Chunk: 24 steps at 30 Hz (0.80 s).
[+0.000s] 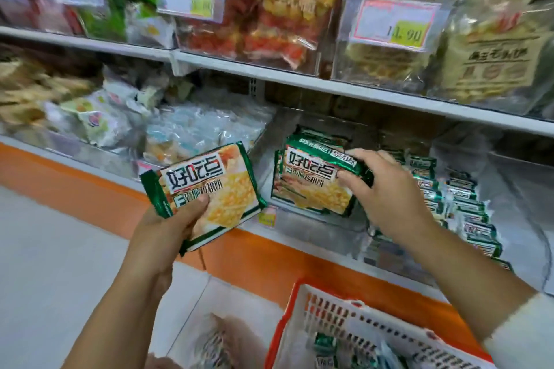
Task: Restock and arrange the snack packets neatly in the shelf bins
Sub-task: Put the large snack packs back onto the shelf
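Green-edged biscuit packet [207, 189] flat and face up, lifted in front of the lower shelf, outside every bin; gripped at its near corner by the left hand [171, 225], thumb over the front, fingers curled beneath. Second packet [314, 180] of the same kind inside the clear bin [266, 156] straight ahead, leaning back with its printed face outward, in front of others of its kind; pinched at its upper right corner by the right hand [386, 189], thumb in front, fingers hooked over the top edge.

Just right of that, in the neighbouring compartment, a row of small green packets [467, 213] standing on edge, one behind another, running toward the shelf front. Left of the bin, a compartment heaped with pale clear-wrapped snacks [195, 132], blurred.

Above, past the white shelf edge [329, 81], more clear bins: yellow and orange snacks in bags [284, 9], beige bags [491, 48] with dark print, a pink-framed price tag [395, 24] on the bin front between them.

Below the hands, a white-and-orange basket [374, 326] near the orange shelf base [75, 171], a few green packets [323, 344] lying within. White sleeve [524, 326] on the right forearm.
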Each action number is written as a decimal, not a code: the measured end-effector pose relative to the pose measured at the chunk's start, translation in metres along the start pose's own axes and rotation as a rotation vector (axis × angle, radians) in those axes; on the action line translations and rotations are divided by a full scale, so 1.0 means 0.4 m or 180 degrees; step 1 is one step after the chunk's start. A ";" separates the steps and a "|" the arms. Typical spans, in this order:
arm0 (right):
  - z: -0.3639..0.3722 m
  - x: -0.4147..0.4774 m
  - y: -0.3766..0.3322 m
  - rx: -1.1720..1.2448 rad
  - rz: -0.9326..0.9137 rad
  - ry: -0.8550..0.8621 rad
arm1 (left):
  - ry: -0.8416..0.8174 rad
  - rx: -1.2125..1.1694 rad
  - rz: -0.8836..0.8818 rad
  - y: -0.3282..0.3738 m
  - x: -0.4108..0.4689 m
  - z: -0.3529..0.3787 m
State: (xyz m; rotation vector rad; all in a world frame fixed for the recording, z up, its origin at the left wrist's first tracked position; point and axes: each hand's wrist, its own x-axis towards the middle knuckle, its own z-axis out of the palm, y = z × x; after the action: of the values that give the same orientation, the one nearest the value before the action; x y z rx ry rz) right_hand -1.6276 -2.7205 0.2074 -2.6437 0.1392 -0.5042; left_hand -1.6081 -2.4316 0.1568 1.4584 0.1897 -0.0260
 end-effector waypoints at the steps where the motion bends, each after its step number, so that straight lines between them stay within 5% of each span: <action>1: 0.036 0.021 -0.003 -0.0071 0.0031 -0.0195 | 0.0002 -0.0013 -0.0025 -0.002 0.008 -0.001; 4: 0.127 0.064 0.009 -0.0170 0.0291 -0.0621 | -0.0134 0.0036 -0.0156 -0.009 0.030 -0.002; 9: 0.211 0.095 0.041 -0.0041 0.0487 -0.0512 | -0.0418 0.0222 -0.0212 -0.006 0.058 0.002; 15: 0.183 0.078 -0.009 -0.0120 0.0347 0.0376 | -0.0874 0.0708 -0.0262 -0.001 0.050 0.034; 18: 0.115 0.033 -0.077 0.1553 0.0388 -0.0590 | -0.1236 0.0767 -0.0185 0.004 0.043 0.058; 20: 0.096 0.009 -0.092 0.1947 0.0335 -0.1376 | -0.1376 0.0799 -0.0104 0.005 0.036 0.072; 24: 0.079 -0.004 -0.078 0.1763 0.0252 -0.0759 | -0.1402 0.0826 0.0097 -0.001 0.031 0.094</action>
State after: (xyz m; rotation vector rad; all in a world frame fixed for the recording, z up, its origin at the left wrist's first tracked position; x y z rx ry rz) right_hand -1.6168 -2.6796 0.1944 -2.1220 0.0235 -0.1627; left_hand -1.5918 -2.4675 0.1585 1.6747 -0.2029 -0.3549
